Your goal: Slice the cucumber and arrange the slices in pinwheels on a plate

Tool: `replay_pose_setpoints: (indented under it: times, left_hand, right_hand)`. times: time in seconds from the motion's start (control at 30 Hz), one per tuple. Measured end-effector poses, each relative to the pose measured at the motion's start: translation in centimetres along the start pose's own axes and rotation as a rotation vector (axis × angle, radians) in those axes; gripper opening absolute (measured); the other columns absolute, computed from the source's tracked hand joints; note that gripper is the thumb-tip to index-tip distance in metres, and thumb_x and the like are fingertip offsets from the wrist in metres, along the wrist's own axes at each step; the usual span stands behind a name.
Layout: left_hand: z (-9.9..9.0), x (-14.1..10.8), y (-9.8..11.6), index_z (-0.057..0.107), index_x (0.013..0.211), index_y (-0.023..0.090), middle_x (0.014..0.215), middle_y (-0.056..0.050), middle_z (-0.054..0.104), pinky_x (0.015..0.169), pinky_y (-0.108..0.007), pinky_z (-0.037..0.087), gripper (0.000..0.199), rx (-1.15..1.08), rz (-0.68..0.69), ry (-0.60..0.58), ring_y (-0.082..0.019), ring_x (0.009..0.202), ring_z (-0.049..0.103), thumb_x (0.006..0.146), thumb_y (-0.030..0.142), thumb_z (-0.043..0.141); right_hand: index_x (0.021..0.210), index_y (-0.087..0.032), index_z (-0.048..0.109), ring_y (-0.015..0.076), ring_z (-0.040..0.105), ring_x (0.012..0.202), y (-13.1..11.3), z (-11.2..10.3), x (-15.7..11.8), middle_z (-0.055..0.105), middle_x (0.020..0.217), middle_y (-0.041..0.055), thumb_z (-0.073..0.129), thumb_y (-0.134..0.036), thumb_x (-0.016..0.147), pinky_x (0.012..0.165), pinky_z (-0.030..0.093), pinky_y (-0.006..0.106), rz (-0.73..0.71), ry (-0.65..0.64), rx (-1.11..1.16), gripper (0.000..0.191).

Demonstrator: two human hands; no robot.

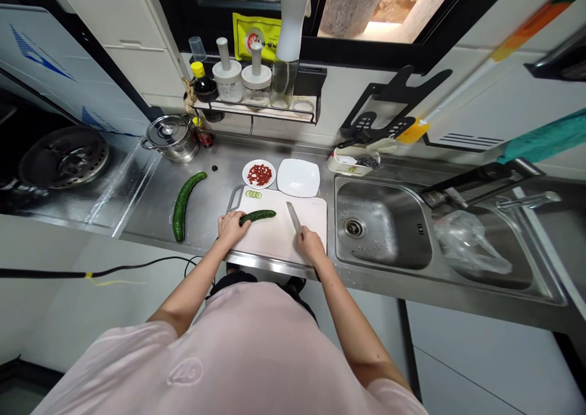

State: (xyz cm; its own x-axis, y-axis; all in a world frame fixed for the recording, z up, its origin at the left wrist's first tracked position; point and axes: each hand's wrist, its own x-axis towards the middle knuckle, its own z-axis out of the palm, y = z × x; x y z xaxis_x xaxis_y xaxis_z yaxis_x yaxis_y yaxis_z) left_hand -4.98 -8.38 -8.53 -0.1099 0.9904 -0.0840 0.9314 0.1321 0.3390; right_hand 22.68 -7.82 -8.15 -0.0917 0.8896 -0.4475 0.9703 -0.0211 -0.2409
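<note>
Just below the frame's centre, the left hand's (231,229) fingers close around one end of a cucumber (263,215) on the white cutting board (260,239). To its right, the right hand's (311,244) fingers grip a knife (294,217).

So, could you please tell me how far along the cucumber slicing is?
A few slices already lie on the board. The left hand steadies the short cucumber, and the right hand holds the knife. Most of it looks uncut, and the longer cucumber beside the board probably remains.
</note>
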Motion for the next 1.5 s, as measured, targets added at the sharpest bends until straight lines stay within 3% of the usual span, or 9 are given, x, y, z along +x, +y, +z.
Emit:
replay_pose_setpoints:
  times: [0.1, 0.3, 0.43, 0.6, 0.87, 1.23, 1.5]
  left_hand:
    - [0.2, 0.4, 0.3, 0.061, 0.109, 0.023, 0.108, -0.008, 0.062, 0.089, -0.038, 0.039, 0.036, -0.028, 0.024, 0.046, -0.025, 0.101, 0.055, 0.080, 0.044, 0.058]
    - [1.5, 2.2, 2.3, 0.064, 0.109, 0.024, 0.114, -0.006, 0.059, 0.094, -0.033, 0.042, 0.028, -0.181, 0.379, 0.062, -0.019, 0.106, 0.053, 0.083, 0.033, 0.058]
    - [3.2, 3.5, 3.0, 0.067, 0.107, 0.025, 0.118, -0.004, 0.059, 0.097, -0.033, 0.043, 0.025, -0.189, 0.459, 0.072, -0.018, 0.109, 0.053, 0.087, 0.031, 0.054]
    - [4.7, 4.4, 2.6, 0.067, 0.108, 0.026, 0.111, -0.004, 0.063, 0.092, -0.032, 0.046, 0.025, -0.178, 0.515, 0.068, -0.017, 0.104, 0.056, 0.089, 0.029, 0.051]
    - [4.7, 4.1, 2.8, 0.065, 0.112, 0.027, 0.105, -0.005, 0.063, 0.087, -0.030, 0.046, 0.028, -0.136, 0.554, 0.099, -0.017, 0.099, 0.054, 0.090, 0.025, 0.049]
    - [4.0, 3.9, 3.2, 0.064, 0.114, 0.027, 0.107, -0.005, 0.061, 0.090, -0.032, 0.045, 0.029, -0.118, 0.517, 0.031, -0.017, 0.100, 0.053, 0.091, 0.024, 0.046]
    - [3.8, 3.8, 3.3, 0.064, 0.113, 0.027, 0.107, -0.004, 0.062, 0.091, -0.030, 0.044, 0.028, -0.144, 0.527, 0.043, -0.016, 0.100, 0.053, 0.091, 0.025, 0.046]
  right_hand:
    - [0.118, -0.013, 0.047, 0.0215, 0.062, 0.085, 0.0, 0.1, 0.0, 0.066, 0.093, 0.0132, 0.038, -0.022, 0.092, 0.069, 0.036, 0.026, 0.007, 0.006, 0.022, 0.030]
    - [0.114, -0.014, 0.047, 0.0207, 0.062, 0.079, -1.8, 0.3, -0.8, 0.066, 0.087, 0.0105, 0.032, -0.021, 0.094, 0.065, 0.034, 0.026, -0.040, 0.078, 0.075, 0.026]
    - [0.116, -0.014, 0.044, 0.0198, 0.061, 0.079, -4.1, 0.2, -1.5, 0.066, 0.088, 0.0100, 0.032, -0.018, 0.093, 0.065, 0.034, 0.025, -0.086, 0.065, 0.118, 0.026]
    - [0.117, -0.014, 0.044, 0.0210, 0.061, 0.086, -6.4, 0.0, -2.1, 0.065, 0.094, 0.0113, 0.033, -0.016, 0.093, 0.068, 0.036, 0.026, -0.087, 0.018, 0.136, 0.027]
    - [0.111, -0.015, 0.044, 0.0216, 0.061, 0.087, -7.9, -0.2, -2.4, 0.063, 0.098, 0.0117, 0.034, -0.014, 0.091, 0.069, 0.038, 0.028, -0.051, -0.011, 0.118, 0.023]
    - [0.111, -0.015, 0.042, 0.0213, 0.060, 0.090, -8.2, -0.5, -2.4, 0.063, 0.098, 0.0123, 0.033, -0.013, 0.091, 0.071, 0.039, 0.028, -0.038, -0.055, 0.118, 0.022]
    - [0.109, -0.015, 0.041, 0.0210, 0.061, 0.087, -7.7, -0.1, -3.6, 0.063, 0.095, 0.0133, 0.036, -0.013, 0.091, 0.070, 0.039, 0.027, -0.030, -0.108, 0.117, 0.019]
